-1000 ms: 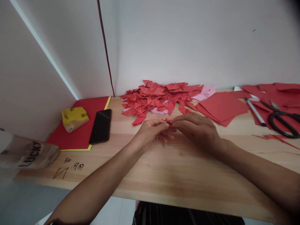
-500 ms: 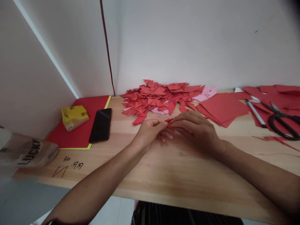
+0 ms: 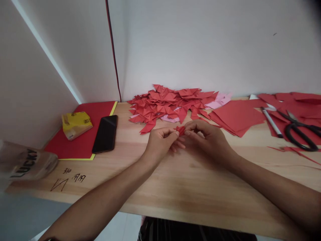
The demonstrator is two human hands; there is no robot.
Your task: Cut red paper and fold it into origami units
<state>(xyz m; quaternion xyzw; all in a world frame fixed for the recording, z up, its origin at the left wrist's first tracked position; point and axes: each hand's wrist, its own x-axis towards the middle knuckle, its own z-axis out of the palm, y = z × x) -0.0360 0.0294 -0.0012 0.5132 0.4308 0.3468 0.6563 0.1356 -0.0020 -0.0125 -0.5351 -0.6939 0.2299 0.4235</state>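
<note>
My left hand (image 3: 162, 142) and my right hand (image 3: 209, 140) meet over the middle of the wooden table (image 3: 175, 187). Both pinch a small folded red paper piece (image 3: 180, 130) between fingertips; most of it is hidden by the fingers. Just behind lies a heap of several folded red paper pieces (image 3: 170, 103), with a few pink ones mixed in. A stack of flat red paper squares (image 3: 238, 115) lies to the right of the heap.
A black phone (image 3: 105, 133) and a yellow packet (image 3: 75, 124) lie on a red sheet at the left. A clear plastic bag marked LUCKY (image 3: 23, 164) sits at the left edge. A pen (image 3: 271, 122) and black scissors (image 3: 299, 132) lie on red paper at the right. A white wall stands behind.
Both hands have lifted slightly and curled their fingers tighter on the small red piece. The view has shifted a little to the right.
</note>
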